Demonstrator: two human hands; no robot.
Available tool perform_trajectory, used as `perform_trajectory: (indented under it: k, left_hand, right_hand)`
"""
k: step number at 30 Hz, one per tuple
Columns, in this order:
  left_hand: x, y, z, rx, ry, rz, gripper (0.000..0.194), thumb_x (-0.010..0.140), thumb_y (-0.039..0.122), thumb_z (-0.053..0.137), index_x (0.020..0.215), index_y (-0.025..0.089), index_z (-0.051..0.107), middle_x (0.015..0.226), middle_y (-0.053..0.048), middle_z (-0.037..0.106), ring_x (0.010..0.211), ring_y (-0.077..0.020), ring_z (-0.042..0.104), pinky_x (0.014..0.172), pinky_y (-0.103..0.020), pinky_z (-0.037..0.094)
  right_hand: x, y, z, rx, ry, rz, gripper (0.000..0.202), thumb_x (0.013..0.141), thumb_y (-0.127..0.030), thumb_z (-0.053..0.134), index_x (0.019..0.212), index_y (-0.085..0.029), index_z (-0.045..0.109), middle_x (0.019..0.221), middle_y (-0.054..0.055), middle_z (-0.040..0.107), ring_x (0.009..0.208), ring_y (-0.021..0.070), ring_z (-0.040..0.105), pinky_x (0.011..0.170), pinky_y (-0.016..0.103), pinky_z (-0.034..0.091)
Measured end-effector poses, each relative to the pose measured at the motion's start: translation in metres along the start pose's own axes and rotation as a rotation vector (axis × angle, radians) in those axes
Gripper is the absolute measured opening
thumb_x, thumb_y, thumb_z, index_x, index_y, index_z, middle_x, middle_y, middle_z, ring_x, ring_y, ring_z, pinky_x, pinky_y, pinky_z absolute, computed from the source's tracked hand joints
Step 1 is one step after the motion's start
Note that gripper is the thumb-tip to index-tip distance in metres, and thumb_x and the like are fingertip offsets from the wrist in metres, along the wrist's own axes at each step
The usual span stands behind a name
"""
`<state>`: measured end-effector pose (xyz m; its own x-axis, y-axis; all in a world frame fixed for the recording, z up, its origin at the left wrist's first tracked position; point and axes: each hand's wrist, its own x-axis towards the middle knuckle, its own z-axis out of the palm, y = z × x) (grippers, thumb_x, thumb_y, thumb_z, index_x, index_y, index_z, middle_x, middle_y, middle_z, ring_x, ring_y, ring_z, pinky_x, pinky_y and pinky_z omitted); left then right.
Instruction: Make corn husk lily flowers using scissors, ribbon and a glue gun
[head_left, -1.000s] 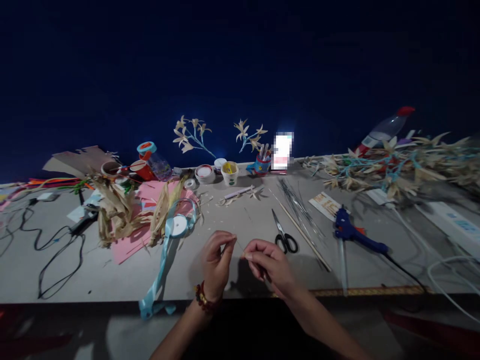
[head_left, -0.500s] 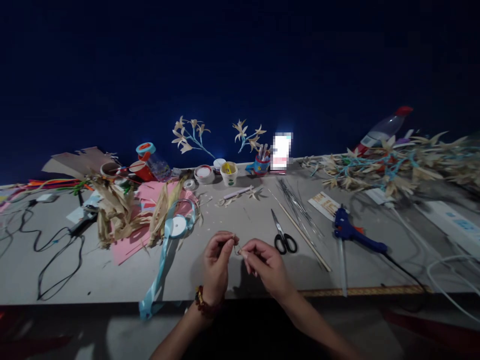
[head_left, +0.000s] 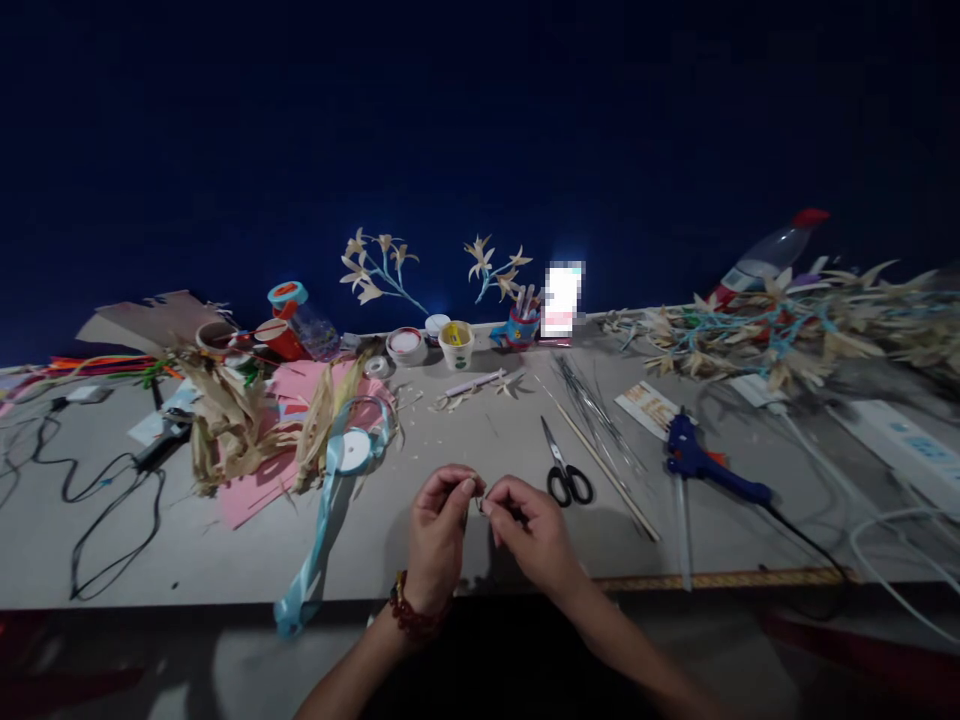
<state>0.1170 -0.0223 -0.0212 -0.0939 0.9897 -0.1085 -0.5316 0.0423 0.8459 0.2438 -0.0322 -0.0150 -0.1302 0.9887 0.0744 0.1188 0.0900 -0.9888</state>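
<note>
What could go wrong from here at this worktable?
The thin strand pinched between the fingertips of the left hand and right hand might slip free, being so slight. The blue ribbon hangs over the table's front edge, so a snag could drag its spool. Catching the black cord might shift the glue gun.

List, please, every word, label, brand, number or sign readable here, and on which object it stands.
No text is readable.
White cup: green mark, too small to read.
Card beside the blue glue gun: brownish marks, too blurred.
Bright screen: pixelated, unreadable.
</note>
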Motion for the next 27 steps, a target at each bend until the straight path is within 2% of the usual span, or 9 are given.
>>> perform_trajectory:
  k: [3,5,8,10,17,24,27]
  left_hand:
    - [-0.0002,0.0027,0.0024,-0.047,0.046,-0.052,0.016,0.068,0.026,0.083,0.077,0.017,0.073,0.085,-0.002,0.067,0.078,-0.0119,0.06,0.076,-0.023,0.047]
    - [-0.0001,0.0043,0.0032,-0.09,0.065,-0.136,0.02,0.065,0.027,0.085,0.077,0.017,0.073,0.082,-0.001,0.067,0.075,-0.0109,0.06,0.073,-0.022,0.047]
    - [-0.0004,0.0057,0.003,-0.145,0.044,-0.255,0.022,0.064,0.028,0.086,0.078,0.017,0.072,0.078,-0.001,0.068,0.072,-0.0103,0.06,0.069,-0.021,0.046]
    - [-0.0007,0.0063,0.0029,-0.168,0.031,-0.283,0.023,0.064,0.028,0.086,0.078,0.017,0.071,0.077,0.0,0.068,0.069,-0.0095,0.059,0.066,-0.02,0.046]
    - [-0.0017,0.0076,0.0053,-0.173,0.042,-0.265,0.023,0.063,0.027,0.086,0.077,0.017,0.07,0.075,0.0,0.067,0.069,-0.009,0.059,0.067,-0.02,0.046]
    - [-0.0017,0.0059,0.0022,-0.094,0.042,-0.141,0.019,0.064,0.024,0.086,0.077,0.018,0.072,0.081,0.0,0.067,0.077,-0.0103,0.061,0.075,-0.021,0.048]
    - [-0.0013,0.0076,-0.0002,-0.065,0.01,-0.136,0.018,0.065,0.023,0.085,0.076,0.017,0.072,0.081,-0.001,0.067,0.077,-0.0107,0.06,0.076,-0.022,0.048]
  right_hand:
    - [0.0014,-0.0023,0.0006,0.01,-0.025,-0.004,0.022,0.09,-0.028,0.053,0.069,-0.021,0.051,0.054,-0.006,0.049,0.051,0.0103,0.046,0.051,0.021,0.036]
    - [0.002,-0.003,0.0009,0.018,-0.032,-0.006,0.024,0.09,-0.027,0.051,0.067,-0.021,0.05,0.053,-0.006,0.049,0.05,0.0103,0.046,0.052,0.021,0.037]
    - [0.0022,-0.0031,0.0009,0.047,-0.049,-0.029,0.027,0.089,-0.025,0.049,0.063,-0.021,0.049,0.052,-0.006,0.049,0.05,0.0101,0.045,0.053,0.022,0.037]
    - [0.0021,-0.0029,0.0006,0.077,-0.059,-0.039,0.027,0.089,-0.024,0.049,0.062,-0.02,0.05,0.052,-0.005,0.049,0.05,0.01,0.045,0.054,0.022,0.037]
    - [0.0015,-0.0035,0.0007,0.16,-0.077,0.052,0.025,0.087,-0.024,0.048,0.063,-0.021,0.052,0.052,-0.004,0.052,0.047,0.01,0.046,0.05,0.022,0.037]
    - [0.0036,-0.0047,-0.0015,0.35,-0.132,0.195,0.023,0.083,-0.026,0.048,0.061,-0.021,0.049,0.047,-0.005,0.051,0.042,0.0093,0.043,0.045,0.021,0.034]
    - [0.005,-0.006,-0.0046,0.368,-0.17,0.225,0.023,0.083,-0.028,0.049,0.061,-0.02,0.049,0.047,-0.005,0.052,0.042,0.0091,0.043,0.044,0.021,0.032]
